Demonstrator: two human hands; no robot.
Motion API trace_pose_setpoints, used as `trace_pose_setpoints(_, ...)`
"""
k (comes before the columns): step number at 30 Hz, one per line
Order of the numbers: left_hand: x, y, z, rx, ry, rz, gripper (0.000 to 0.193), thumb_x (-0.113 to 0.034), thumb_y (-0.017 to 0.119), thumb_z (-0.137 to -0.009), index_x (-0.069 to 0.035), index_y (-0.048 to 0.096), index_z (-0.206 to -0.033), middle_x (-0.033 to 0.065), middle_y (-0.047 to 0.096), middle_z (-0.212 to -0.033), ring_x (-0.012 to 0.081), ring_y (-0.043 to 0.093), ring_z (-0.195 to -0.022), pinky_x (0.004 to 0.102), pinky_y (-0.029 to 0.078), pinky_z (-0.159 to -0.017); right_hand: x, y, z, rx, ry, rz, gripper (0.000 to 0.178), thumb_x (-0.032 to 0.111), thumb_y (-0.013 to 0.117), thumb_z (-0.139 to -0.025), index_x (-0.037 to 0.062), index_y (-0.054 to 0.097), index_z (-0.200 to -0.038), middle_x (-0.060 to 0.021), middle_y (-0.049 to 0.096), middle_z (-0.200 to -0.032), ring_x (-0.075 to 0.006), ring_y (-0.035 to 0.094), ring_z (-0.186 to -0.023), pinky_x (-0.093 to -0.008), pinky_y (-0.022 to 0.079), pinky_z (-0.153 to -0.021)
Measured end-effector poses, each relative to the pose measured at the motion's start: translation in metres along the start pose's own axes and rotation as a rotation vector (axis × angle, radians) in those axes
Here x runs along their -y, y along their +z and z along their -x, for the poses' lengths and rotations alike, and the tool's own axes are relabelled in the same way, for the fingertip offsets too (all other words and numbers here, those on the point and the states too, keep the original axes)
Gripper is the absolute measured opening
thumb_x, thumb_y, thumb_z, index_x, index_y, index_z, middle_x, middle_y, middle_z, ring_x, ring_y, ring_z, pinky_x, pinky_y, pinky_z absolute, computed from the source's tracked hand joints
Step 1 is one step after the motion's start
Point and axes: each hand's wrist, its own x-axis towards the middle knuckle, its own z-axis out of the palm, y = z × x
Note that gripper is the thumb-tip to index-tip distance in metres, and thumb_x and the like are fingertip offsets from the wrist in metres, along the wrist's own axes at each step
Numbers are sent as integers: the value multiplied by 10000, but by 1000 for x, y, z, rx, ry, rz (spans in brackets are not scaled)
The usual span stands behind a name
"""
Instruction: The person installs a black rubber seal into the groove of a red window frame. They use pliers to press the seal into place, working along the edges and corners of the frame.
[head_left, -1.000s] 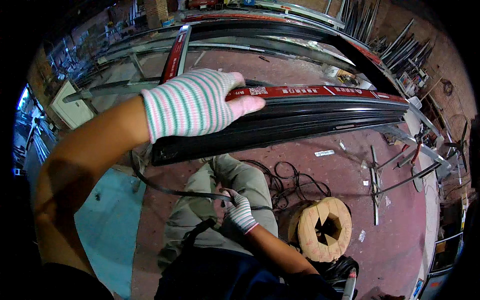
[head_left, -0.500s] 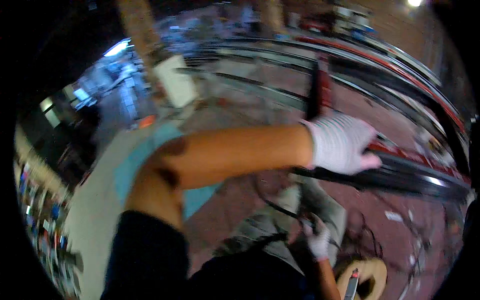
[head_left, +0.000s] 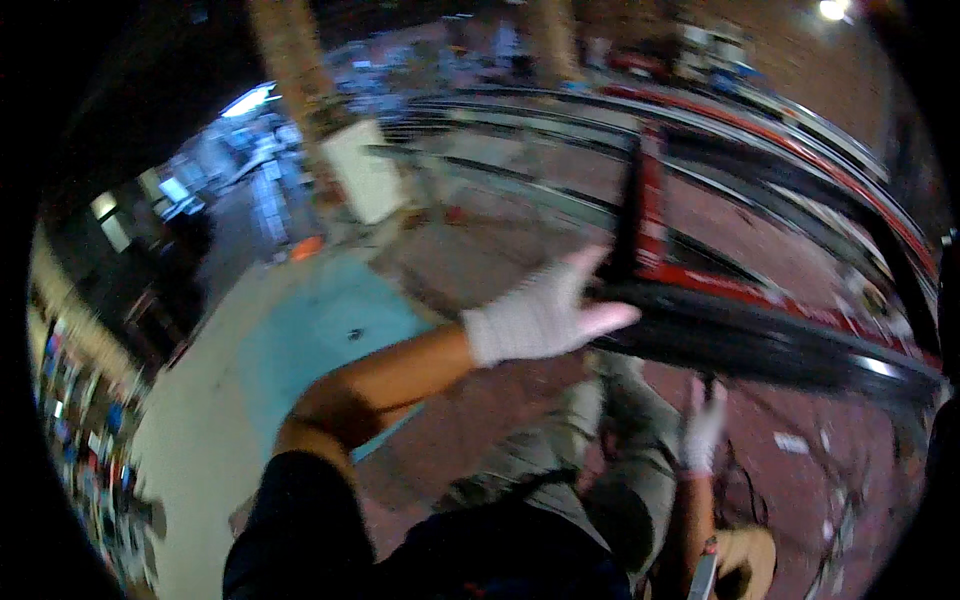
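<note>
A long black and red metal frame (head_left: 760,335) runs from the middle of the view toward the right, with an upright red and black bar (head_left: 648,200) rising at its near-left corner. At that corner is my left hand (head_left: 540,315) in a white knit glove with pink fingertips. Its thumb and forefinger are spread, and the thumb lies against the black edge; the other fingers are partly hidden. Lower down, below the frame, my gloved right hand (head_left: 702,432) is blurred and closed around a small dark object (head_left: 709,384) whose kind I cannot make out.
Left of me is a pale table (head_left: 195,420) with a teal sheet (head_left: 320,330) on it. Long metal rails (head_left: 500,175) stretch behind the frame. A tan round seat-like thing (head_left: 755,560) stands by my right forearm. Black cable (head_left: 745,480) lies on the reddish floor.
My left hand has slid left along the frame to its corner, and its fingers have spread. My right hand has moved right and up toward the frame's underside.
</note>
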Motion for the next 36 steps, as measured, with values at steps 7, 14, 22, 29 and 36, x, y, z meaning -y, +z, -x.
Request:
trace_pose_setpoints(7, -13, -7, 21, -58, -263, 206, 711, -296, 706, -898, 60, 407, -1436, 161, 576, -1296, 203, 541, -1192, 329, 414, -1043, -17, 82, -26, 23, -1, -38, 386, 181, 619, -949, -19, 538, -1269, -134, 615, -1198, -228, 572, -1017, -327, 466, -921)
trace_pose_setpoints(14, -47, 6, 30, -35, -224, 267, 813, -378, 689, -885, 71, 354, -1475, 167, 512, -1399, 258, 480, -1287, 359, 349, -1108, 5, 75, -20, -407, -234, 118, 423, 107, 646, -815, -52, 546, -1195, -239, 569, -1098, -422, 539, -1029, -461, 443, -933)
trace_pose_setpoints(22, -60, 42, 44, -4, -182, 282, 759, -158, 669, -863, 43, 297, -1493, 168, 502, -1371, 254, 517, -1234, 365, 398, -1088, -8, 87, -45, -365, -5, -1026, 458, 362, 585, -940, 18, 558, -1242, -111, 627, -1141, -256, 570, -1036, -370, 475, -936)
trace_pose_setpoints(29, -72, 76, 62, -58, -164, 244, 816, -220, 658, -852, 52, 265, -1514, 197, 471, -1412, 272, 494, -1258, 388, 383, -1091, -69, 31, -58, -303, -167, 13, 303, 264, 720, -785, 74, 708, -1021, -149, 710, -949, -363, 663, -849, -442, 540, -744)
trace_pose_setpoints(36, -49, 85, 93, -186, -339, 326, 713, -173, 628, -860, 29, 350, -1485, 145, 522, -1256, 194, 511, -1026, 337, 447, -960, -2, -38, 26, -161, -8, 596, 395, 323, 742, -810, 168, 643, -1160, -151, 705, -880, -380, 676, -797, -473, 535, -679)
